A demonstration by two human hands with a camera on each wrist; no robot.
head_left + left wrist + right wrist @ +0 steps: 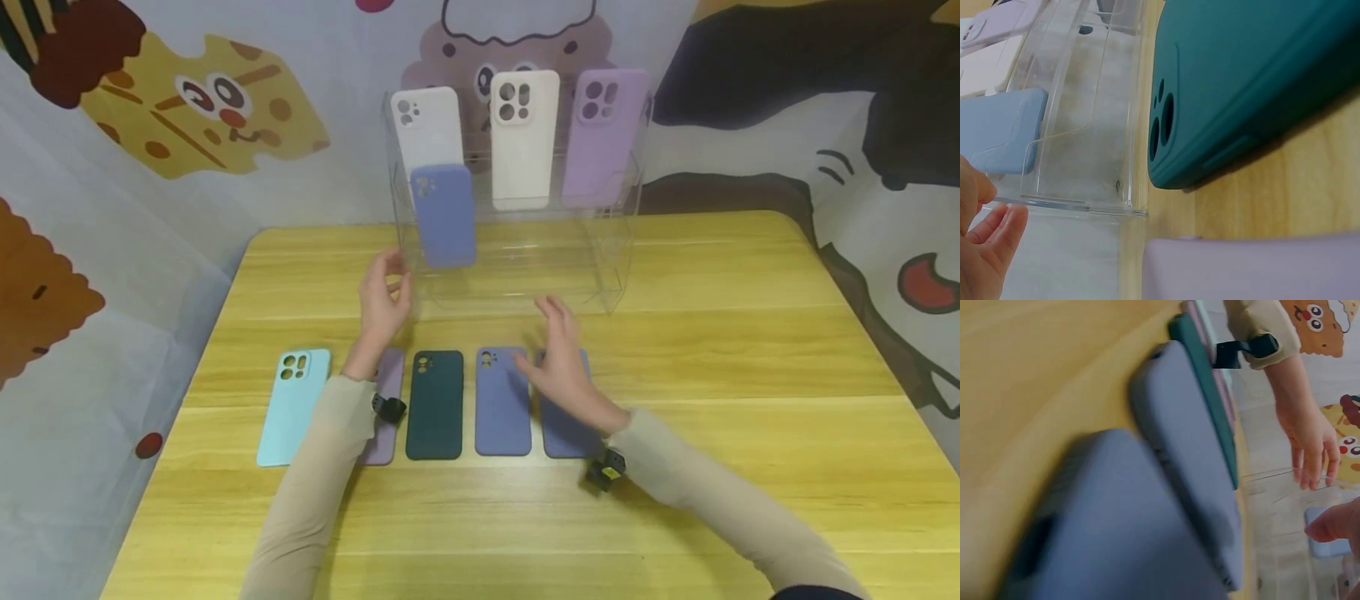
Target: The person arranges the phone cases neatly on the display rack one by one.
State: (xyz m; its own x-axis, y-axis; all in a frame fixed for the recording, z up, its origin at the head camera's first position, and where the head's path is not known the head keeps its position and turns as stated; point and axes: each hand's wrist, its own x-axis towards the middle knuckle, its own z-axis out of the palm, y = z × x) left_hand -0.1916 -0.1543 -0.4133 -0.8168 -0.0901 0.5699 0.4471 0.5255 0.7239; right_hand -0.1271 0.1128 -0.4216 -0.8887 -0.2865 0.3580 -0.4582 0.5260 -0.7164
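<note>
Fingers (1005,237) of left hand (384,302): loosely bent, thumb parted from fingertips, gripping nothing; just beside the left edge of one clear stand (517,250), contact impossible to tell.
Fingers of right hand (564,367): spread, thumb well away from the rest, gripping nothing; raised above the two rightmost cases, pointing toward the stand's front.
Cases under right hand: two, blue-violet, side by side, first (502,421) with camera holes in plain sight, second (564,437) partly covered by hand and wrist.
Cases farther left on table: three; one dark green (435,412), one purple (384,447) partly hidden by left arm, one turquoise (295,417) at row's end.
Row on table: five in all, lying flat, set apart.
Stand, lower tier: one blue case (446,221), leaning at left.
Stand, upper tier: three, leaning; white (431,137) behind the blue one, cream (523,162) in the middle, lilac (600,162) at right.
Wrists: two black cameras, left (392,409) and right (603,471); two beige sleeves, left (300,500) and right (720,492).
Beneath: one wood-grain table (712,333).
Behind: cartoon-printed cloth (352,83).
</note>
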